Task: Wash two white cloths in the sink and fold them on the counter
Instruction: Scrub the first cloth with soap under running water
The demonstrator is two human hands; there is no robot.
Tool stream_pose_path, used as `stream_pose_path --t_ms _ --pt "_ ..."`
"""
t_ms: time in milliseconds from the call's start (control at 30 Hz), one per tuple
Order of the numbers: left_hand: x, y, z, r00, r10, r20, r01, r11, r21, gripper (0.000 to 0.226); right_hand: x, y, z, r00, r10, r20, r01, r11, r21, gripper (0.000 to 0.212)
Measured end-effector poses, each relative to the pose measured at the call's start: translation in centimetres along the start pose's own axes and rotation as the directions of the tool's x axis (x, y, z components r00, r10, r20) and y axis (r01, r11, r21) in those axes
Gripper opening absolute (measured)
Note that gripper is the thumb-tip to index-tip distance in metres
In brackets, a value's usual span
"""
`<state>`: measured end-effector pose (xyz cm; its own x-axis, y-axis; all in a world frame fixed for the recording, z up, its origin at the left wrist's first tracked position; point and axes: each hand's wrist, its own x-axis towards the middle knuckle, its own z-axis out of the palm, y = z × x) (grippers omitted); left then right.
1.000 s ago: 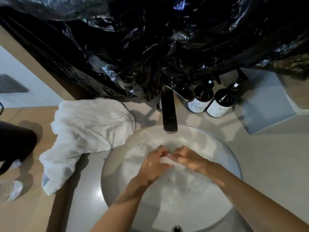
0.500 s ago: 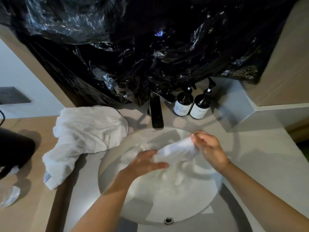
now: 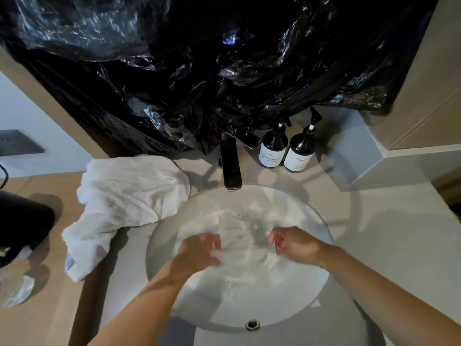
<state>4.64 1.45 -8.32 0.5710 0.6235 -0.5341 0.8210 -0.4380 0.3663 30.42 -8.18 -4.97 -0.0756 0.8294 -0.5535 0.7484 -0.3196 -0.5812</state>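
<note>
Grey counter (image 3: pixel 389 236) surrounds a round white sink (image 3: pixel 321 293). Over the sink, the left hand (image 3: pixel 199 250) and right hand (image 3: pixel 294 243) grip a wet white cloth (image 3: pixel 245 236), fingers curled. Left of the sink lies a second white cloth (image 3: pixel 124 196). Behind the sink, two dark pump bottles (image 3: pixel 287 148) carry white labels; lettering beginning "Room" is partly legible.

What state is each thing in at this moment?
Cloth in the sink: submerged, blurred, stretched between both hands.
Second cloth: crumpled on the counter, untouched.
Left hand: fingers curled on the cloth.
Right hand: fingers curled on the cloth.
Sink: holds water.
Faucet: no stream visible.
Pump bottles: upright.
</note>
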Motion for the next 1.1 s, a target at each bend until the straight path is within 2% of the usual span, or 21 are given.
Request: stream_pose_path --t_ms 100,233,267,333,400,467,533,600,667,733,800,900,1000,1033,1100 --pt "0.7 -0.3 3.1 0.988 -0.031 0.152 0.008 0.988 0.152 0.029 1.5 0.1 3.0 0.993 -0.055 0.108 0.089 0.934 -0.345 0.055" --pt "1.6 -0.1 4.2 0.99 0.102 0.102 -0.125 0.958 0.257 0.028 3.8 -0.7 7.2 0.963 -0.206 0.174 0.262 0.866 -0.425 0.063" --pt "1.8 0.0 4.2 0.983 0.145 0.115 -0.167 0.961 0.219 0.028 4.2 -0.8 7.8 0.956 -0.211 0.205 0.283 0.852 -0.441 0.064" --pt "1.7 0.1 4.0 0.975 0.153 0.158 -0.156 0.988 0.007 0.03 4.6 -0.8 8.4 0.959 -0.191 0.21 0.27 0.842 -0.468 0.063" --pt "1.5 0.3 3.2 0.983 0.101 0.153 -0.074 0.982 -0.176 0.029 4.8 -0.8 8.7 0.974 -0.191 0.119 0.223 0.891 -0.394 0.046" --pt "1.1 0.7 2.2 0.993 0.069 0.092 -0.042 0.963 -0.265 0.025 4.5 -0.8 8.4 0.992 -0.122 0.025 0.124 0.976 -0.179 0.03" --pt "0.4 1.3 1.0 0.995 0.069 0.075 -0.043 0.949 -0.313 0.026 3.6 -0.6 7.2 0.999 -0.04 0.035 0.038 0.998 0.05 0.026" --pt "-0.4 2.0 -0.4 0.981 0.085 0.174 -0.021 0.939 -0.342 0.029 2.4 -0.6 5.3 0.997 -0.045 0.06 0.031 0.974 0.224 0.019" --pt "-1.2 2.6 -1.4 0.947 0.099 0.307 0.038 0.911 -0.411 0.038 0.9 -1.3 3.4 0.994 -0.087 0.073 0.06 0.948 0.314 0.016" --pt "-2.1 2.8 -2.4 0.92 0.116 0.374 0.097 0.858 -0.505 0.041 -0.4 -2.3 1.6 0.989 -0.127 0.078 0.093 0.933 0.349 0.021" --pt "-2.5 2.8 -3.4 0.919 0.14 0.369 0.102 0.819 -0.564 0.039 -0.9 -2.9 0.3 0.988 -0.132 0.085 0.101 0.95 0.296 0.028" --pt "-1.5 2.4 -4.1 0.964 0.068 0.258 0.087 0.833 -0.546 0.036 0.6 -2.6 -0.6 0.995 -0.079 0.066 0.066 0.981 0.185 0.032" --pt "1.3 1.9 -3.1 0.992 -0.078 0.101 0.116 0.884 -0.454 0.039 4.1 -2.1 0.4 0.998 -0.034 -0.053 0.037 0.998 0.057 0.038" --pt "2.4 2.0 -2.7 0.993 -0.11 0.054 0.122 0.895 -0.429 0.038 5.4 -1.9 1.2 0.993 0.005 -0.115 0.0 0.999 0.05 0.036" --pt "4.5 2.2 -1.4 0.983 -0.181 -0.019 0.16 0.906 -0.391 0.036 7.7 -1.5 3.6 0.969 0.103 -0.227 -0.065 0.984 0.169 0.03"
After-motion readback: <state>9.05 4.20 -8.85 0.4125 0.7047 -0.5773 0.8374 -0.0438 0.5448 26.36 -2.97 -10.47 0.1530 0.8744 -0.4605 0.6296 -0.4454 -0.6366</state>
